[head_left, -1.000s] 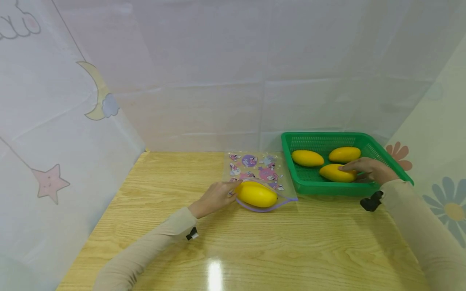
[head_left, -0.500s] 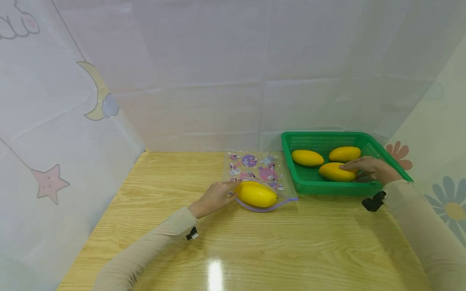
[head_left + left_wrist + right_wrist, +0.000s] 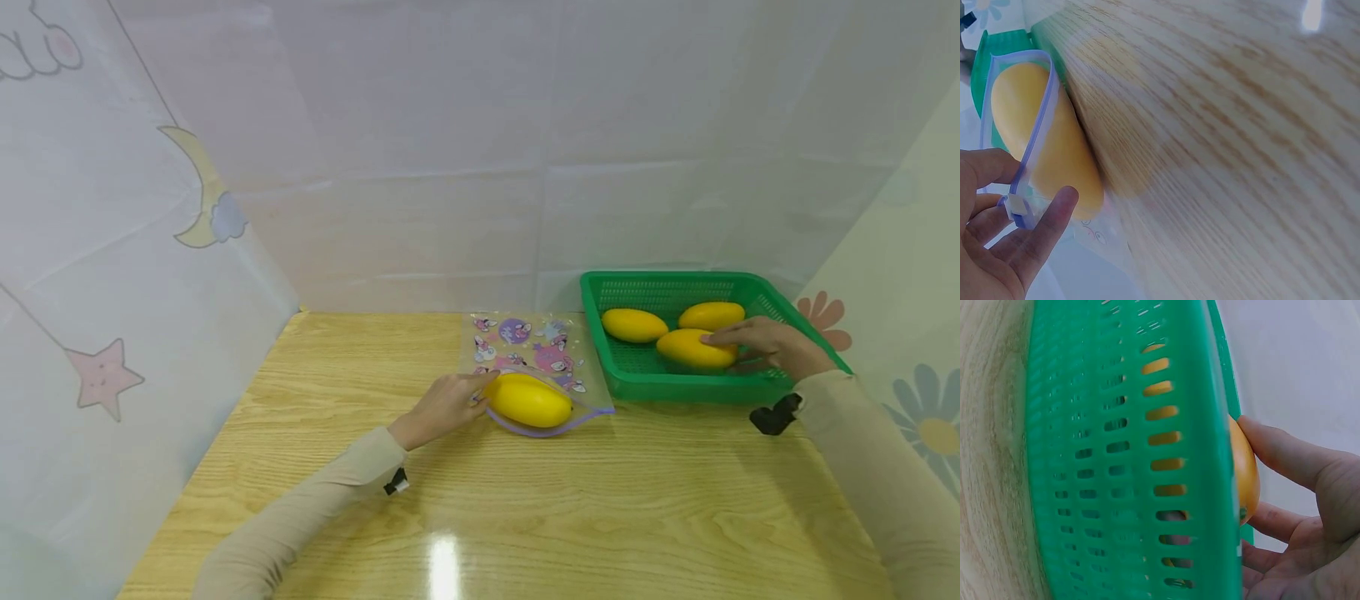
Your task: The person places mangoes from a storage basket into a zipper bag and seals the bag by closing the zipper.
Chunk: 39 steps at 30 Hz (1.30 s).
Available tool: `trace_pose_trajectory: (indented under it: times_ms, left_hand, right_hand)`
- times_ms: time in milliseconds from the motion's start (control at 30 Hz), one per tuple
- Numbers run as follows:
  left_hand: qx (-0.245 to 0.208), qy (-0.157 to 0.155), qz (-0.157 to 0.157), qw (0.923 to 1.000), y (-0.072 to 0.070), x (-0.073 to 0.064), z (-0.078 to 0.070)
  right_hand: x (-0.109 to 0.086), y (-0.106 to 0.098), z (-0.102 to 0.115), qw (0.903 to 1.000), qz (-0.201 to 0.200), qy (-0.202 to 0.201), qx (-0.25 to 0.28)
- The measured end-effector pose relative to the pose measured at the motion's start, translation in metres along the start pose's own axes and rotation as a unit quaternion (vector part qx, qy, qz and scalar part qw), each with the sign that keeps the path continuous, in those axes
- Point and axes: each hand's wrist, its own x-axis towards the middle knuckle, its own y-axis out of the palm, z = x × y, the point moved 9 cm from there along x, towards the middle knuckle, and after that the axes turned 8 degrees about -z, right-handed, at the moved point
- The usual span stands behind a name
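Note:
A yellow mango lies in the mouth of a clear printed zip bag with a purple zip edge. My left hand pinches the left end of that edge; in the left wrist view the white slider sits between its fingers. At the right, my right hand grips another mango by its right end, inside the green basket. Seen from the right wrist, this mango shows above the rim, thumb on one side and fingers on the other; the basket wall hides part of it.
Two more mangoes, one at the left and one at the back, lie in the basket. The wooden table meets a pale cloth wall at the back, with printed walls on both sides.
My right hand and the mango it grips have risen slightly within the basket. The left hand, the zip bag and the mango in it have stayed in place.

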Motion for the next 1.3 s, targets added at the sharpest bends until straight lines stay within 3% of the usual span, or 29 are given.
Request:
trace_pose_trajectory:
  times_ms: [1300]
  left_hand:
    - [0.002, 0.001, 0.000, 1.0000, 0.000, 0.001, 0.001]
  right_hand:
    - [-0.012, 0.006, 0.030, 0.9991, -0.001, -0.041, -0.011]
